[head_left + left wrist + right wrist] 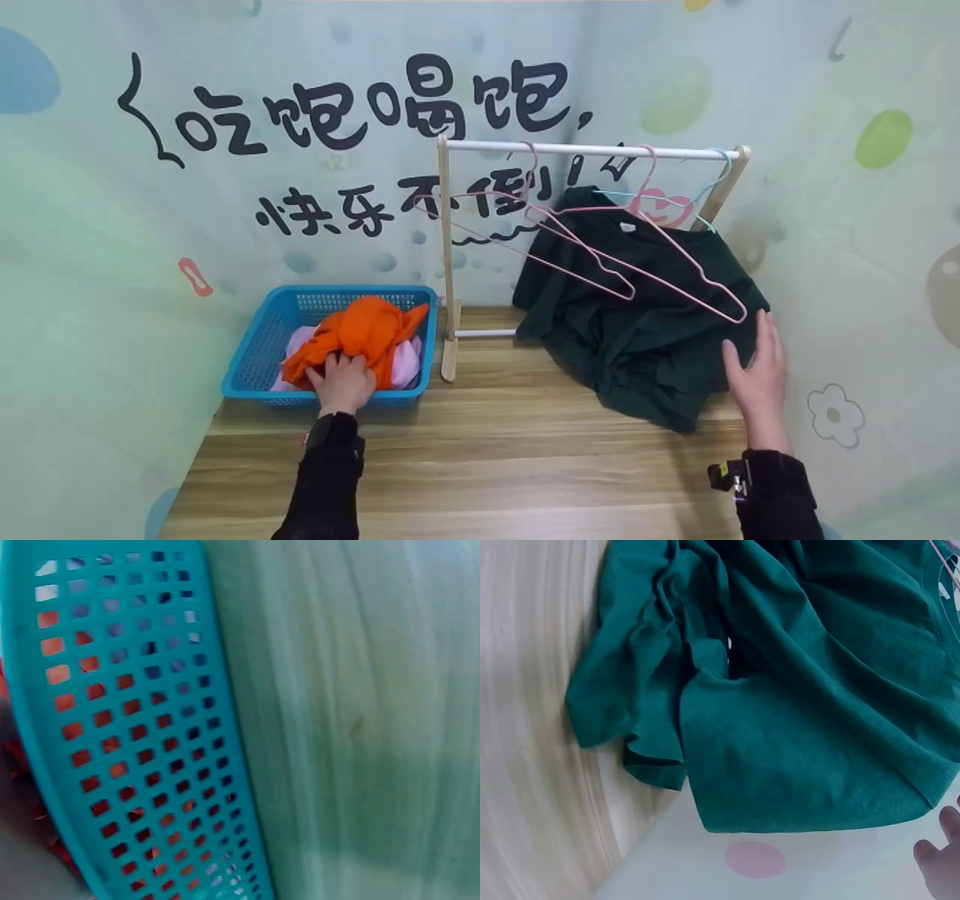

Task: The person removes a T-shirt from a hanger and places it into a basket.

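With my left hand (345, 384) I'm touching the orange cloth (369, 330) in the blue basket (259, 394), whether pinching I can't tell; my right hand (760, 375) is hovering, fingers spread, beside the green shirt (637, 300). Gathering only orange folds should avoid dragging the lilac cloth (406, 365).

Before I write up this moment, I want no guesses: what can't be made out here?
Head view: whether the left grip pinches the orange cloth or just rests on it; fingers and folds hide the contact.
Head view: full shape of the pale pink cloth, covered by the orange cloth.
Head view: lower part of the blue hanger, hidden by the green shirt.
Right wrist view: most of the right grip, cut off by the right edge.
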A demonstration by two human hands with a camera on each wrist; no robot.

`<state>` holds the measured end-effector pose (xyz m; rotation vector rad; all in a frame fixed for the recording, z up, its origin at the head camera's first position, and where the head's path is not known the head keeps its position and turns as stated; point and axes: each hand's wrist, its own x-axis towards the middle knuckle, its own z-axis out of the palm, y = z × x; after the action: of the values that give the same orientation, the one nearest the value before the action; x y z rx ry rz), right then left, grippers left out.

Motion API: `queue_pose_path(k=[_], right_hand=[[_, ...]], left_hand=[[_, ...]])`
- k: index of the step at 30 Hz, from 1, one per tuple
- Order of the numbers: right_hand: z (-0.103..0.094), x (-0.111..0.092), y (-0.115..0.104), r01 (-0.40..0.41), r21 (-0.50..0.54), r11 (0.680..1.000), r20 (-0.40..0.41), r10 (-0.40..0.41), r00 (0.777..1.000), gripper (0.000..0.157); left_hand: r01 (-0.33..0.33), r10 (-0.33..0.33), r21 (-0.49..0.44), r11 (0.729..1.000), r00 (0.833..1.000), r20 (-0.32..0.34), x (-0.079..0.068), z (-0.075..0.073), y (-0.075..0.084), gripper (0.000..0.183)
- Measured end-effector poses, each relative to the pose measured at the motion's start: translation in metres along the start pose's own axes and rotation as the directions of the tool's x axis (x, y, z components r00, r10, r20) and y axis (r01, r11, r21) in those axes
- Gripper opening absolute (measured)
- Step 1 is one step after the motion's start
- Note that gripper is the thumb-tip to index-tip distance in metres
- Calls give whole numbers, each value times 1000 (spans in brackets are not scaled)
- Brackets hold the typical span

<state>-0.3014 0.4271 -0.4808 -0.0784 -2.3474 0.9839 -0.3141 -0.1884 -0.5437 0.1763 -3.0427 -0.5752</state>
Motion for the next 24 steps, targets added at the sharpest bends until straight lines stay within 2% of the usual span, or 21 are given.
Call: queue_pose_path(k=[10,15,21,24], right_hand=[[-5,12,-2,27,-59,998,46,-24,999,64],[-9,20,-3,60,-76,995,47,-57,997,63],[-15,27,-3,91,-102,991,54,-86,995,64],[-17,30,-3,106,-115,988,67,-99,993,64]], left_hand=[[34,-38,49,998,996,76,-2,3,3,57],[49,-50,12,999,992,118,-5,-2,5,63],[-3,4,-4,1000,993,122,-11,-11,5,60],[-48,47,11,999,994,94,-17,-14,7,55]])
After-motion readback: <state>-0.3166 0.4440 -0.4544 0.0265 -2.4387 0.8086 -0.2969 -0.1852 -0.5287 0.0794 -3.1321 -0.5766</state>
